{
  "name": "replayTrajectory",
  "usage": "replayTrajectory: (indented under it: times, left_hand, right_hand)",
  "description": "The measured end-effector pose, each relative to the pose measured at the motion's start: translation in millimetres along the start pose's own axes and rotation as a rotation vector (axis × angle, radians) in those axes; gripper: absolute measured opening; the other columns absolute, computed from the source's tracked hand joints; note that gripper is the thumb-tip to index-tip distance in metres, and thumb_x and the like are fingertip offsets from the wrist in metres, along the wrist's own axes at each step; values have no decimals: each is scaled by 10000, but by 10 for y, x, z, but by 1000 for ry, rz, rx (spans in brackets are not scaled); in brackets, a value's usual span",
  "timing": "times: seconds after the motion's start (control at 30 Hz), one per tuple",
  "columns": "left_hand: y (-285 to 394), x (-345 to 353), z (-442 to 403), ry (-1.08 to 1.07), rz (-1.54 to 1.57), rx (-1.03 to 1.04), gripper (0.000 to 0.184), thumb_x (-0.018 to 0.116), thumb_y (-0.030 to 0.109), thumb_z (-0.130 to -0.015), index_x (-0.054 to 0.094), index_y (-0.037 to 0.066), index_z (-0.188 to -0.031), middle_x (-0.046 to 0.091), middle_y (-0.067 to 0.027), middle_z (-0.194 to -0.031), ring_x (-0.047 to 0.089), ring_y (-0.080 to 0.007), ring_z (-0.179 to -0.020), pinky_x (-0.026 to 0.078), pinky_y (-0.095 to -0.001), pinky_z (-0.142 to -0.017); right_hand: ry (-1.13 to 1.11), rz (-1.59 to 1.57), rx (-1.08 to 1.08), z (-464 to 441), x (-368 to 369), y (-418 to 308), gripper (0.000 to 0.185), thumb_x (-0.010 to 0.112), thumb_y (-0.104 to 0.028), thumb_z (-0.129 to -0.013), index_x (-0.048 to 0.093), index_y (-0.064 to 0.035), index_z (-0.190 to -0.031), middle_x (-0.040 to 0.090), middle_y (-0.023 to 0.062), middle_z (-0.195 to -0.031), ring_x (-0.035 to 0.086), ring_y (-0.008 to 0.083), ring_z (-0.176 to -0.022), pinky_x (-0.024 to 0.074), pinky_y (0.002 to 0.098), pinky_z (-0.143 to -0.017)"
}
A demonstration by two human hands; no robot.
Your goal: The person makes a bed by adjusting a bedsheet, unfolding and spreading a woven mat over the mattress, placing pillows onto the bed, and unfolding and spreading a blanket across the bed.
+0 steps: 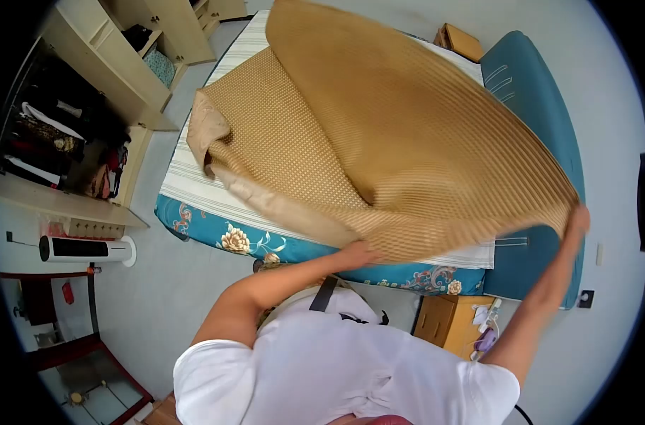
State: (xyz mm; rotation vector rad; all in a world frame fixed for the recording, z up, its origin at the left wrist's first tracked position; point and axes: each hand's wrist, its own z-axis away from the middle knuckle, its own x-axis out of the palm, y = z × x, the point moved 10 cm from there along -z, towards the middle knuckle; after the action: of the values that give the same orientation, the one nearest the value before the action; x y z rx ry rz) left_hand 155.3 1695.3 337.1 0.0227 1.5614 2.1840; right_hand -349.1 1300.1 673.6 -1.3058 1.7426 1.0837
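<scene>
A large brown woven sleeping mat (421,134) with a pale fabric border billows above the bed. Its far part is lifted and folded over, and part of it is smeared by motion. My left hand (358,256) is closed on the mat's near edge, about the middle of the bed's side. Out to the right, by the headboard, my right hand (579,218) grips a raised corner of the mat. Beneath lies a white striped sheet (195,173) on a teal flowered mattress (294,249).
The blue padded headboard (538,106) stands at right. A wooden nightstand (439,319) with cables and small items is beside me; another nightstand (460,42) is at the far side. On the left are open wardrobes (110,71) with clothes and a white tower-shaped appliance (88,249).
</scene>
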Motion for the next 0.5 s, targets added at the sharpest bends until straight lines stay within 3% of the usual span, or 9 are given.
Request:
replayTrajectory:
  times: [0.03, 0.1, 0.13, 0.2, 0.3, 0.4, 0.5]
  left_hand:
    - [204, 249, -420, -69, -271, 90, 453, 419, 420, -888, 631, 27, -966, 645, -130, -817, 628, -230, -780, 474, -336, -714]
    - [720, 378, -768, -58, -194, -9, 482, 417, 444, -875, 628, 17, -947, 637, -145, -810, 626, -215, -774, 475, -340, -722]
    - [774, 566, -986, -102, -82, 2, 488, 426, 452, -867, 626, 12, -941, 637, -148, -821, 624, -212, -776, 473, -341, -731]
    - [765, 904, -1341, -191, 138, 23, 503, 444, 467, -850, 621, 3, -929, 635, -154, -843, 621, -206, -780, 470, -344, -751]
    - [585, 932, -1339, -216, 134, -210, 495, 470, 472, -839, 617, 7, -927, 638, -132, -890, 609, -195, -769, 465, -344, -753]
    - [-184, 1027, -1421, -131, 496, -393, 443, 488, 452, -838, 622, 47, -958, 636, -93, -921, 591, -185, -738, 457, -343, -739]
    - [-788, 684, -1198, -11, 727, -514, 391, 522, 398, -827, 612, 47, -972, 615, -82, -899, 566, -187, -710, 455, -324, -689]
  right_hand:
    - [17, 135, 101, 189, -108, 539, 293, 427, -253, -847, 635, -51, -893, 633, 166, -920, 602, 330, -825, 474, 440, -674]
    - [-1, 331, 323, 555, -181, 1574, 280, 432, -242, -848, 640, -55, -857, 646, 161, -871, 623, 363, -767, 497, 464, -625]
    - [-12, 324, 410, 889, -515, 1491, 324, 400, -260, -877, 634, -36, -869, 648, 163, -834, 625, 347, -770, 492, 457, -599]
    - [-8, 362, 398, 1136, -381, 1805, 315, 408, -254, -867, 626, -27, -849, 648, 156, -826, 628, 341, -755, 498, 450, -596]
    - [-51, 431, 329, 1407, -65, 1595, 275, 431, -228, -850, 621, -31, -827, 648, 143, -825, 630, 341, -742, 504, 448, -610]
    - [-129, 407, 281, 1437, 585, 1424, 229, 460, -202, -834, 620, -41, -805, 647, 134, -817, 634, 330, -729, 509, 435, -610]
    - [-182, 361, 205, 1506, 1018, 964, 185, 476, -164, -829, 627, -63, -799, 646, 133, -806, 638, 312, -724, 515, 411, -607]
